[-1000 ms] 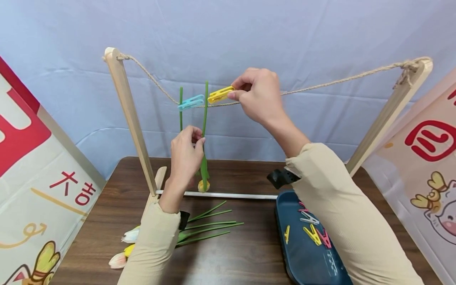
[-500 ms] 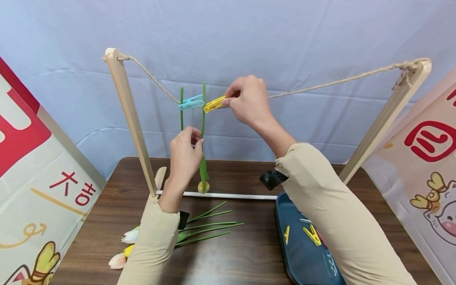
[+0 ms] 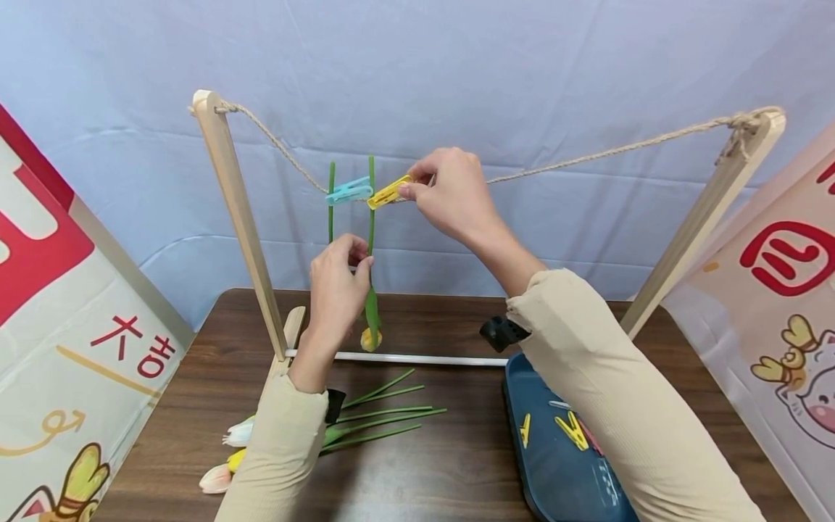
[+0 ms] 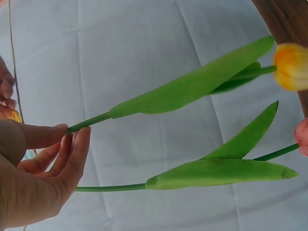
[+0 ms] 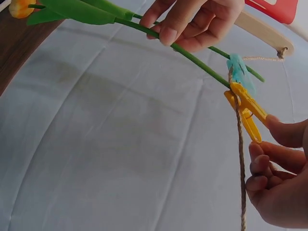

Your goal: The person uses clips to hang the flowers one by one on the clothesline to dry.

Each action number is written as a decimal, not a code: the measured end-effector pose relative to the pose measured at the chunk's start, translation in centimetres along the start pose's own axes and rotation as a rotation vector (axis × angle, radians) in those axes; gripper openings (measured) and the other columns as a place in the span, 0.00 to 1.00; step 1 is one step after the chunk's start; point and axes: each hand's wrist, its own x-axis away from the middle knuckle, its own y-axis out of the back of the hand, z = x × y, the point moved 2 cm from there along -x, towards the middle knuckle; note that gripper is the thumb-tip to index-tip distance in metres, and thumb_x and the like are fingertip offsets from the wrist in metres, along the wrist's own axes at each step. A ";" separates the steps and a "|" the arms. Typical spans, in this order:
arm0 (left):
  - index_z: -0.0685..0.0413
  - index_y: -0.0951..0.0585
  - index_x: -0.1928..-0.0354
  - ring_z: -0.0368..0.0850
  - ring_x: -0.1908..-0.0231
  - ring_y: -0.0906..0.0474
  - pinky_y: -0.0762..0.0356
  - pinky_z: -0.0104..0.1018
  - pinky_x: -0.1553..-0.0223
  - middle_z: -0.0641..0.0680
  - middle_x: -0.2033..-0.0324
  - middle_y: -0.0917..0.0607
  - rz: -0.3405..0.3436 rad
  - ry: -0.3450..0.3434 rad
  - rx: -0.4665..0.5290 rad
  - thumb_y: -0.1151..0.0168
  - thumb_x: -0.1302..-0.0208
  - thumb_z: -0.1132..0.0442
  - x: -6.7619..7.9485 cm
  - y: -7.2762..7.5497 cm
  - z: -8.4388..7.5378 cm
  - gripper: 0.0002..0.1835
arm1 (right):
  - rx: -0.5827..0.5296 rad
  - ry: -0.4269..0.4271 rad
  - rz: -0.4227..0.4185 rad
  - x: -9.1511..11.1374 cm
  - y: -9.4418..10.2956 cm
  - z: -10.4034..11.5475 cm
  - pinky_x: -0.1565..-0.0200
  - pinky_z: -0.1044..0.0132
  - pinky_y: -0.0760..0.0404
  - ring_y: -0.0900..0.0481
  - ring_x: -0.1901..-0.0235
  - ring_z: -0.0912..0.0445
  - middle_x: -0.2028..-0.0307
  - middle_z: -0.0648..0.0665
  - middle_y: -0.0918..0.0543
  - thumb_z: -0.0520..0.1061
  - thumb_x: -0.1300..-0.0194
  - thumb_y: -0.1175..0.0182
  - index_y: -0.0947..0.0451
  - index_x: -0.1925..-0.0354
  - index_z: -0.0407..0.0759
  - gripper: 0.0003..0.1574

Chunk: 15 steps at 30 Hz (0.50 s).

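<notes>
My left hand (image 3: pixel 339 286) pinches the green stem of a yellow artificial tulip (image 4: pixel 292 67) between thumb and fingers; the bloom hangs downward. My right hand (image 3: pixel 453 192) pinches the handles of a yellow clothespin (image 3: pixel 389 192). In the right wrist view, that clothespin's tips are at the tulip stem and the twine rope (image 5: pixel 242 163). Just left of it, a light blue clothespin (image 3: pixel 350 191) clips another stem to the rope. This second tulip (image 4: pixel 216 173) hangs beside the first, its pink bloom cut off at the left wrist view's edge.
The rope spans two wooden posts (image 3: pixel 238 225), with a white rod (image 3: pixel 417 359) joining them low down. More tulips (image 3: pixel 385 415) lie on the brown table (image 3: pixel 457 464), partly under the left sleeve. At right, a dark blue tray (image 3: pixel 554 475) holds several clothespins, partly hidden by the right sleeve.
My right hand has moved left and down, bringing the yellow clothespin from beside the tulip stem onto it. My left hand stays nearly still, and the stem has shifted slightly left and lower.
</notes>
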 end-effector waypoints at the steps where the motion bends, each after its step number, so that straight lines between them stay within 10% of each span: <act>1: 0.64 0.21 0.66 0.53 0.67 0.21 0.29 0.46 0.60 0.59 0.71 0.19 -0.001 0.002 0.001 0.39 0.42 0.73 0.0 0.0 0.0 0.02 | 0.007 -0.006 0.003 0.1 0.1 -0.1 0.67 0.63 0.31 0.28 0.64 0.50 0.64 0.41 0.19 0.42 0.41 0.36 0.16 0.61 0.35 0.11; 15: 0.63 0.22 0.68 0.52 0.69 0.22 0.28 0.44 0.63 0.58 0.72 0.19 0.024 0.024 -0.021 0.38 0.43 0.73 0.5 -0.1 1.2 0.02 | -0.112 -0.010 0.005 3.8 1.5 -3.4 0.70 0.65 0.30 0.26 0.72 0.53 0.70 0.41 0.20 0.41 0.40 0.37 0.19 0.58 0.35 0.12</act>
